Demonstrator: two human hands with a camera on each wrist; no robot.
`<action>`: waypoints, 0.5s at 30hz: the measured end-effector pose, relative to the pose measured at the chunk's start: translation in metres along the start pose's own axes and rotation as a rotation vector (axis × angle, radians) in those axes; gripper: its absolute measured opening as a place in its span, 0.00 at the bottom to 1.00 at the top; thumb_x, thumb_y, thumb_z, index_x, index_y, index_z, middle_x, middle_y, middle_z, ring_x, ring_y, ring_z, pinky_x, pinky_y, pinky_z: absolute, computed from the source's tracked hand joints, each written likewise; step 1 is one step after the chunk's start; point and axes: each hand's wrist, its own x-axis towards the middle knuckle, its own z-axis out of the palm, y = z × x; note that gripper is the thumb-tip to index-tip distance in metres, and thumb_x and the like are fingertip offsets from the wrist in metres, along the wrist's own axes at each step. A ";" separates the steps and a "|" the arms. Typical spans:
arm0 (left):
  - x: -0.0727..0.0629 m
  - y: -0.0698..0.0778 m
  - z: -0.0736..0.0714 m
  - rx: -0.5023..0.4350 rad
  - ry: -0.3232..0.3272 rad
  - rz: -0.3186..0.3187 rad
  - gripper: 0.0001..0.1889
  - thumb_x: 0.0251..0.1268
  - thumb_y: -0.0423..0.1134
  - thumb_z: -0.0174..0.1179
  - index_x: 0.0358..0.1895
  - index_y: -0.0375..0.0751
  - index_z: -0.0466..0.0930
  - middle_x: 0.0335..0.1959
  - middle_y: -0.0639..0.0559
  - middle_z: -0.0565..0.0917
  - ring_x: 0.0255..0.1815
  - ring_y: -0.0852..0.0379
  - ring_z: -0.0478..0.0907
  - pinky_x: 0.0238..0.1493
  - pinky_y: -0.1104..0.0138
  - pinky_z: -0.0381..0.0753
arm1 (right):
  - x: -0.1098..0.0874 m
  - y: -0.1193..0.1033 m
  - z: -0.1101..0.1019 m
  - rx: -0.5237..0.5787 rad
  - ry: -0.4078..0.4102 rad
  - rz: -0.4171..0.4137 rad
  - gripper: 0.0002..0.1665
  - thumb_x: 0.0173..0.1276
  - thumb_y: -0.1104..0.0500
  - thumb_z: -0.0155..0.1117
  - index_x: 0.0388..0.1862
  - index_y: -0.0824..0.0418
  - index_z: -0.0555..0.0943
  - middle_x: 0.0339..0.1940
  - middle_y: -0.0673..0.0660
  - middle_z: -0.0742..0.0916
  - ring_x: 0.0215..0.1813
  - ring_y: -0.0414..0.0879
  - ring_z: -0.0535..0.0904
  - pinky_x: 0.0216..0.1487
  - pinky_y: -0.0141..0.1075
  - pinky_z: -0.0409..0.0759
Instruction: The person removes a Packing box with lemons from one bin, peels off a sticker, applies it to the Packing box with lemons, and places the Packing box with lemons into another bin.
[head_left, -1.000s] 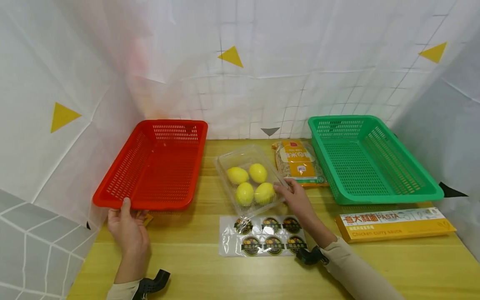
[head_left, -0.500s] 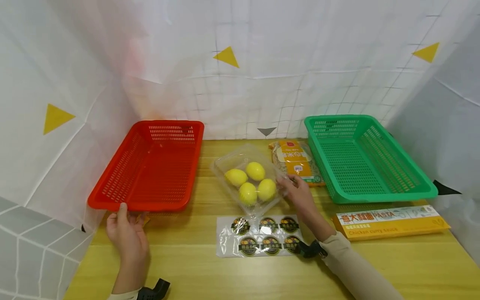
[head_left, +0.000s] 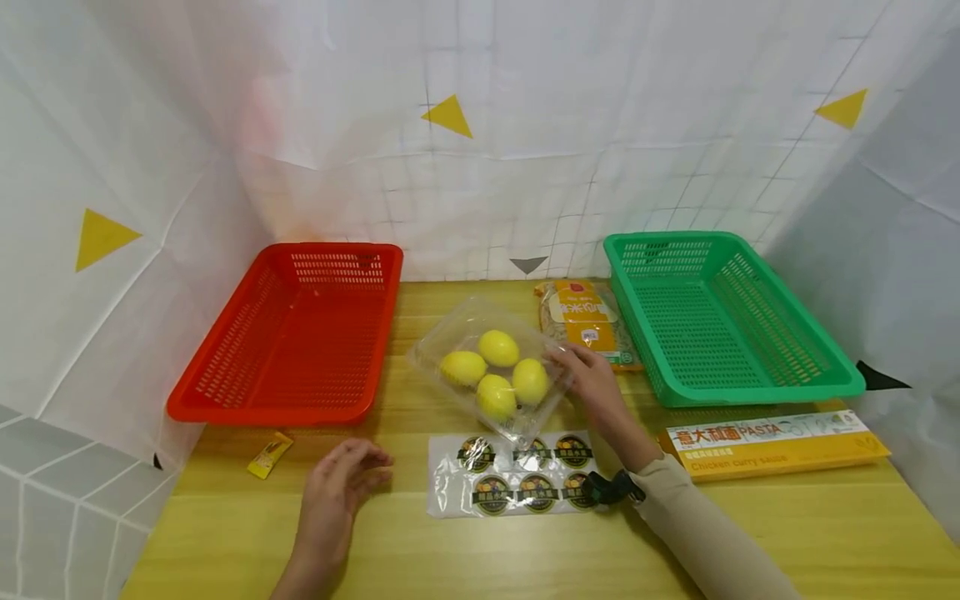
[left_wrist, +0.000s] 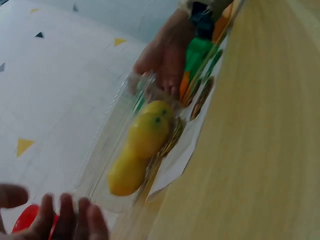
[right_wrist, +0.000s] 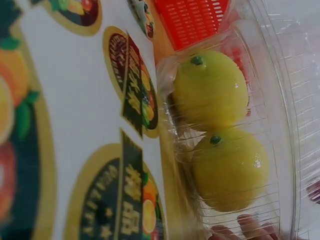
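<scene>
We hold the clear box [head_left: 450, 323] by its right-hand edge, pinched between thumb and fingers of our right hand [head_left: 589, 380]; four lemons [head_left: 496, 397] lie inside. Our left hand [head_left: 337, 487] holds nothing: its fingers are loosely bent and apart, over the tabletop [head_left: 450, 567] in front of the red basket [head_left: 296, 416]. What matters most, we judge, is how the box lies to that left hand: ahead of it and to its right, with a gap between, so the right hand is the nearer one. The box sits askew, its longer sides seeming to run from far left toward near right. Its near corner overlaps the far edge of the sticker sheet [head_left: 513, 473] in the head view; whether it touches the sheet, we cannot tell.
</scene>
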 end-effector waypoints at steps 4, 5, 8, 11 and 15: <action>0.002 -0.003 0.014 0.269 -0.170 0.011 0.12 0.78 0.32 0.58 0.51 0.24 0.82 0.51 0.30 0.83 0.55 0.35 0.81 0.55 0.52 0.84 | 0.002 0.001 0.001 -0.022 -0.004 0.006 0.33 0.77 0.45 0.65 0.70 0.67 0.77 0.67 0.66 0.79 0.59 0.59 0.78 0.46 0.36 0.81; 0.003 -0.003 0.017 0.320 -0.192 0.025 0.11 0.77 0.31 0.59 0.53 0.26 0.83 0.52 0.31 0.84 0.56 0.35 0.81 0.55 0.53 0.84 | 0.002 0.001 0.001 -0.030 -0.002 0.009 0.34 0.77 0.45 0.65 0.71 0.66 0.76 0.69 0.65 0.78 0.61 0.59 0.77 0.47 0.36 0.80; 0.010 -0.002 0.025 0.422 -0.239 0.076 0.13 0.75 0.28 0.61 0.58 0.30 0.83 0.55 0.35 0.84 0.59 0.39 0.80 0.56 0.58 0.83 | 0.001 0.000 0.001 -0.039 0.001 0.013 0.35 0.77 0.45 0.65 0.73 0.66 0.74 0.69 0.64 0.78 0.64 0.59 0.76 0.49 0.38 0.80; 0.018 0.001 0.031 0.479 -0.264 0.124 0.17 0.74 0.28 0.61 0.63 0.31 0.80 0.58 0.37 0.84 0.61 0.42 0.79 0.58 0.63 0.81 | 0.000 -0.002 0.001 -0.054 -0.004 -0.001 0.34 0.78 0.46 0.63 0.73 0.66 0.74 0.66 0.66 0.80 0.57 0.57 0.78 0.45 0.38 0.80; 0.030 0.004 0.036 0.500 -0.270 0.156 0.22 0.75 0.29 0.62 0.69 0.32 0.75 0.64 0.36 0.80 0.66 0.40 0.76 0.62 0.62 0.78 | -0.001 -0.004 -0.002 -0.126 -0.002 -0.049 0.33 0.80 0.46 0.62 0.73 0.66 0.74 0.59 0.69 0.83 0.47 0.54 0.80 0.41 0.40 0.82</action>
